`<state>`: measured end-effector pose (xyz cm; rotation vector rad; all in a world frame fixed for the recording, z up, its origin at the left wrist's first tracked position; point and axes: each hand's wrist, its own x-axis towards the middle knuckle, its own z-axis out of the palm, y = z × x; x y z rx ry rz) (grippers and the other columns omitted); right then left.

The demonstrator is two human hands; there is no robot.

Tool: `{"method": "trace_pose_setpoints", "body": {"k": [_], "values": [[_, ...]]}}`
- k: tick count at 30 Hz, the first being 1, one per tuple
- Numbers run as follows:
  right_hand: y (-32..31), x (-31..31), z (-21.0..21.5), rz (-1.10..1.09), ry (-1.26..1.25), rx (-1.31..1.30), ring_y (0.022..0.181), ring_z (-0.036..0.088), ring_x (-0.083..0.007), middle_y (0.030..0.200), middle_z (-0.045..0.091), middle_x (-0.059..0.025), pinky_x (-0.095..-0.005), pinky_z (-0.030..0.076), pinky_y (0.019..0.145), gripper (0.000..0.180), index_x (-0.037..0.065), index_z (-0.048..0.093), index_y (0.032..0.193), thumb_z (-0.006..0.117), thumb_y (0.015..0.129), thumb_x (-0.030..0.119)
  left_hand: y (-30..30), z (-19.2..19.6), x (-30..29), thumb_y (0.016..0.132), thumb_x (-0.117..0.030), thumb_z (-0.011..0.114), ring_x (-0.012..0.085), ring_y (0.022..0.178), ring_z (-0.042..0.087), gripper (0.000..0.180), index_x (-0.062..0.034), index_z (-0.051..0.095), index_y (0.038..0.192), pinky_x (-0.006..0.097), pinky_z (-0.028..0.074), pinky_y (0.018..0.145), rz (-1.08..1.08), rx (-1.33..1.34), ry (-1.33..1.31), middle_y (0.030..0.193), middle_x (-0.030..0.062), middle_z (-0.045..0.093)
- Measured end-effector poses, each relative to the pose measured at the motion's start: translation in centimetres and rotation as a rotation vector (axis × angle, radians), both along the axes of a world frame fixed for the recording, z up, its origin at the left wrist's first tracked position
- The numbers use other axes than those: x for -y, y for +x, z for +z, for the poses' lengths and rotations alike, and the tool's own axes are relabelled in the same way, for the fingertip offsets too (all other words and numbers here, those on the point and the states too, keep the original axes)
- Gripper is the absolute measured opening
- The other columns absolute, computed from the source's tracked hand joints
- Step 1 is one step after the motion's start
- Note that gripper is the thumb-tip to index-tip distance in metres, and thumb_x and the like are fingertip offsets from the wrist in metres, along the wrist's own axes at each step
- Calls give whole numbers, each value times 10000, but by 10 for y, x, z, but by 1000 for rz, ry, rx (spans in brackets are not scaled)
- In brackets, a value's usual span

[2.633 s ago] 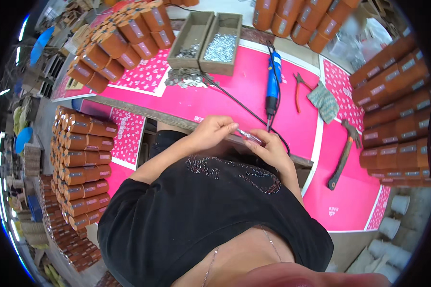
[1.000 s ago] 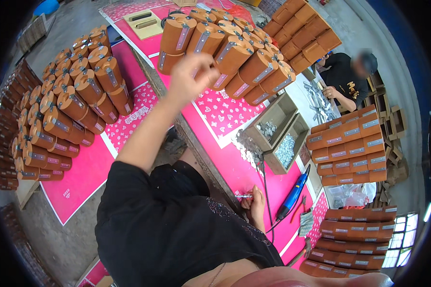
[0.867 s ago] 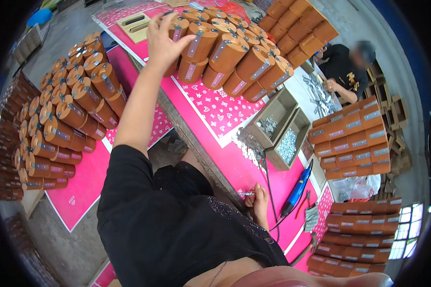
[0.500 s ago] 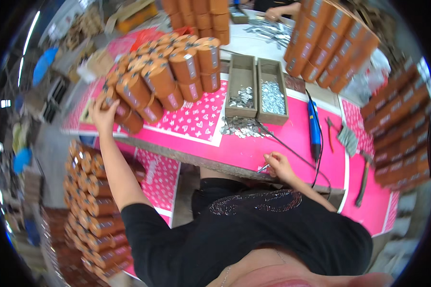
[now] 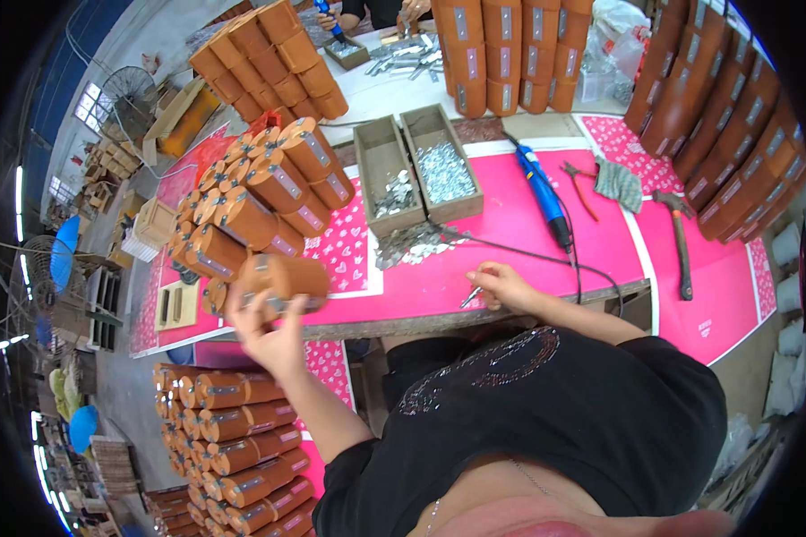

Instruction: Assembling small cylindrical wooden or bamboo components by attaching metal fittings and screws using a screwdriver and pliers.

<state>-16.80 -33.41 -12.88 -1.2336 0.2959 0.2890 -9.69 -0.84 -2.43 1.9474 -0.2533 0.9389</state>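
Note:
My left hand point(image 5: 273, 336) grips one end of an orange-brown cylinder point(image 5: 297, 274), which is blurred and tilted on its side over the pink table's near edge. Beside it stands a stack of like cylinders point(image 5: 269, 192), each with a metal strip on its side and a small dark fitting on its end. Over the table's front edge, my right hand point(image 5: 503, 285) is closed around a small, thin silver tool point(image 5: 471, 296), its tip pointing down and left. The fingers hide the tool's other end, so its exact kind is unclear.
Two wooden trays point(image 5: 403, 179) hold small metal pieces, with more spilled in front. A blue corded power tool point(image 5: 543, 197), red-handled pliers point(image 5: 582, 190), a cloth point(image 5: 618, 185) and a hammer point(image 5: 679, 242) lie rightward. Cylinder stacks point(image 5: 510, 54) surround the table; another person's hand point(image 5: 327, 20) is across it.
My left hand has drawn a cylinder out of the stack toward me and to the right. My right hand stays near the table edge with the tool. The view has shifted.

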Motion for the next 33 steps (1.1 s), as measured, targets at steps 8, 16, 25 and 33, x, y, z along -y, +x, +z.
{"method": "trace_pose_setpoints", "body": {"k": [8, 16, 25, 33], "values": [[-12, 26, 13, -298, -17, 111, 422, 353, -58, 570, 432, 35, -227, 241, 376, 134, 86, 523, 795, 640, 806, 151, -22, -77, 155, 525, -121, 836, 363, 1171, 412, 410, -62, 631, 876, 410, 367, 953, -512, -239, 61, 1262, 195, 397], [2, 40, 55, -400, -268, 264, 448, 354, -50, 540, 413, 39, -210, 271, 405, 198, 61, 502, 737, 599, 847, 194, -36, -80, 183, 567, -194, 828, 401, 1172, 394, 473, -61, 589, 953, 436, 381, 939, -609, -337, 116, 1292, 230, 342], [4, 19, 99, -208, -698, 486, 548, 450, -18, 677, 583, -4, -168, 336, 474, 173, 29, 546, 780, 626, 843, 168, -29, -76, 154, 580, -241, 815, 333, 1150, 450, 485, -73, 623, 992, 420, 370, 959, -620, -197, 81, 1232, 139, 498], [5, 16, 89, -208, -826, 604, 534, 397, -2, 600, 472, 56, -169, 297, 456, 135, 42, 514, 740, 628, 810, 62, -25, -78, 184, 587, -73, 762, 352, 1142, 471, 348, -18, 632, 904, 438, 377, 958, -749, 189, -60, 1161, 160, 552]]}}
